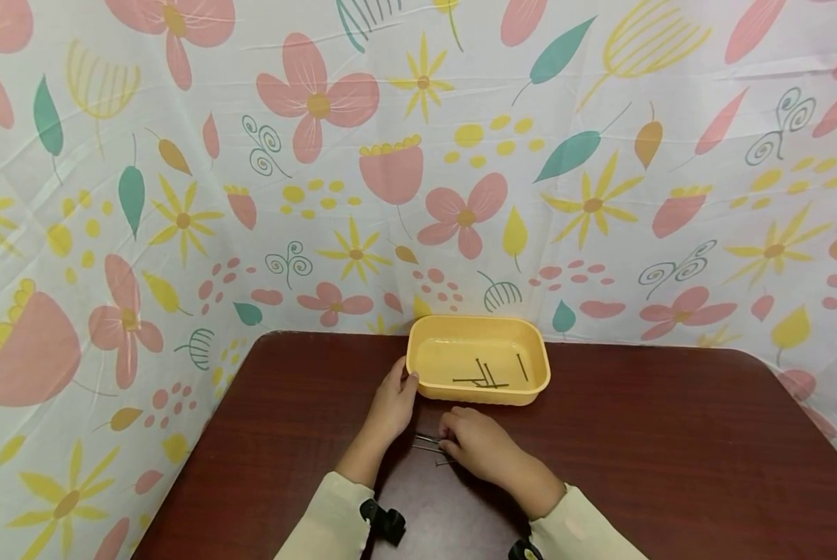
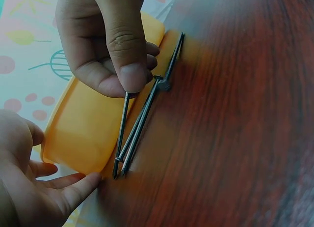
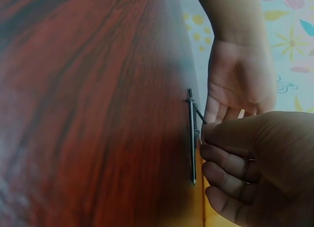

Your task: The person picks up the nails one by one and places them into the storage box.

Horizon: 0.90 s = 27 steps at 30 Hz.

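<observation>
My left hand (image 1: 393, 400) holds the left end of a yellow plastic tray (image 1: 478, 395), its thumb at the near corner and its fingers along the side. In front of the tray, my right hand (image 1: 480, 443) pinches a nail (image 2: 123, 126) between thumb and fingertips; the nail slants down, its lower end close to other nails. Several dark metal nails (image 3: 192, 143) lie close together on the table under the right hand. In the tray lie more nails (image 1: 486, 375), some crossing each other and one apart at the right.
The dark red-brown wooden table (image 1: 656, 451) reaches back to a white cloth (image 1: 404, 264) printed with flowers and leaves, just behind the tray. Cloth also hangs along the left side. A black strap (image 1: 385, 523) sits on the left wrist.
</observation>
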Available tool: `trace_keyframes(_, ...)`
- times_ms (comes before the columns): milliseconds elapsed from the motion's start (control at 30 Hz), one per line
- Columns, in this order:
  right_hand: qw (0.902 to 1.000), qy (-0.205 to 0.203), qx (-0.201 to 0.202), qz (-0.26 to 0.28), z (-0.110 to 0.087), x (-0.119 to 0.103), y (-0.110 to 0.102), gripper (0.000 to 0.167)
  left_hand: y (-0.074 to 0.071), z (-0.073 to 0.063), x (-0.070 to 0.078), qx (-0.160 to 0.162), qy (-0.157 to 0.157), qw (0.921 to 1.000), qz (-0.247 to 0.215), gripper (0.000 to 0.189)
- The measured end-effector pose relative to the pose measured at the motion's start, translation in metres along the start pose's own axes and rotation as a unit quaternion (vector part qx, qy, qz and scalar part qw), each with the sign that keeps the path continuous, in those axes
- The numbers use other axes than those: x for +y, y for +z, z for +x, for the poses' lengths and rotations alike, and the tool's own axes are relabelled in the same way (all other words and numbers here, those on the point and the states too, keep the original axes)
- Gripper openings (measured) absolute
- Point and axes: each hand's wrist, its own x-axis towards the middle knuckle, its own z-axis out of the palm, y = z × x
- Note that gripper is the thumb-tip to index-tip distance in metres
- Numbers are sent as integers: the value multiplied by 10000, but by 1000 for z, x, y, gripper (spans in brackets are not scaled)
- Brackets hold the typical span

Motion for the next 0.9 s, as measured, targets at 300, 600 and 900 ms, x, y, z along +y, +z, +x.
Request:
trace_keyframes(300,9997,73,150,189,-3,1,-6,12,0,0,0,8,8,10000,15,63)
trace_keyframes(600,9977,268,501,360,-7,8,-16,9,1,0,0,33,32,10000,-23,63)
trace_keyframes(900,9927,470,1021,435,-11,17,-33,7,1,0,-1,9,20,10000,-91,63)
